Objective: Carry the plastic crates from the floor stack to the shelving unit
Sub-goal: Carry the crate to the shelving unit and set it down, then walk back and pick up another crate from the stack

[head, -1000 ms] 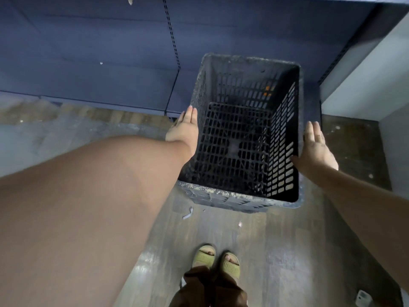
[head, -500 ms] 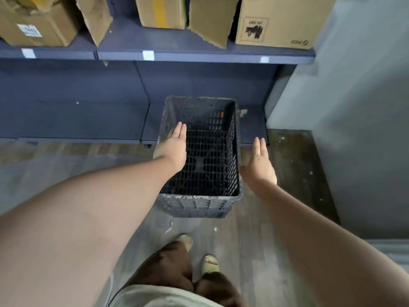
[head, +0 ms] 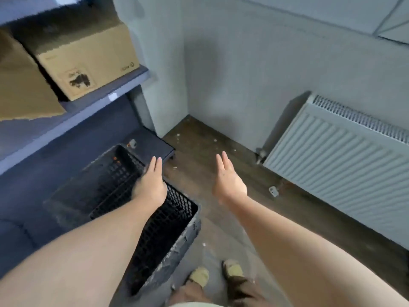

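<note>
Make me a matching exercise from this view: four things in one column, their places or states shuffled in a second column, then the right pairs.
Things
1. black crate
2. cardboard box
3. radiator
4. right hand

Places or states
A. mounted on the wall at the right
B. open, holding nothing, above bare floor
C. on the floor beside the shelving unit's low base
D. on a shelf at upper left

Pairs: 1-C, 2-D, 3-A, 4-B
</note>
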